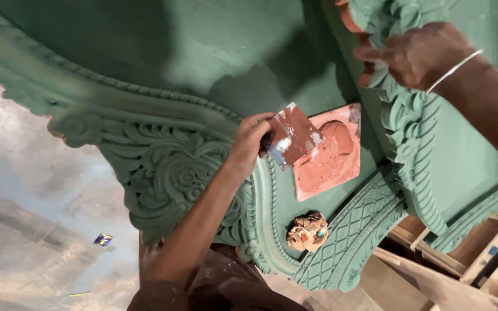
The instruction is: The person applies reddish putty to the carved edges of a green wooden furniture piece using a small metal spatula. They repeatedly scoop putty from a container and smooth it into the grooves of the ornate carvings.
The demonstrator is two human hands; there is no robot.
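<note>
Overhead, head view: a large green carved panel (162, 69) fills the frame, its scrollwork border curving from upper left down to the lower middle.
Left hand (250, 138): its grip is clamped on the handle of a flat putty knife (293, 137), blade smeared white and reddish; the blade lies almost flat over the upper left corner of the terracotta-coloured tile (329, 152), an angle that suits spreading or scraping.
Tile: square, with a raised figure, it lies within the recessed green field just inside the carved border, so the hollow frames it.
Right hand (419, 55): fingers curled and closed on the edge of a carved leaf moulding (402, 124) at upper right, apparently to steady that piece; a thin metal bangle (453, 70) circles the wrist.
Small ornament (307, 231): a gold-toned carved head with red and teal spots sits below the tile, apart from it and untouched.
Surroundings: bare wooden frames (479, 253) show at lower right; a stained concrete floor (36, 190) at left bears a small blue scrap (103, 239).
</note>
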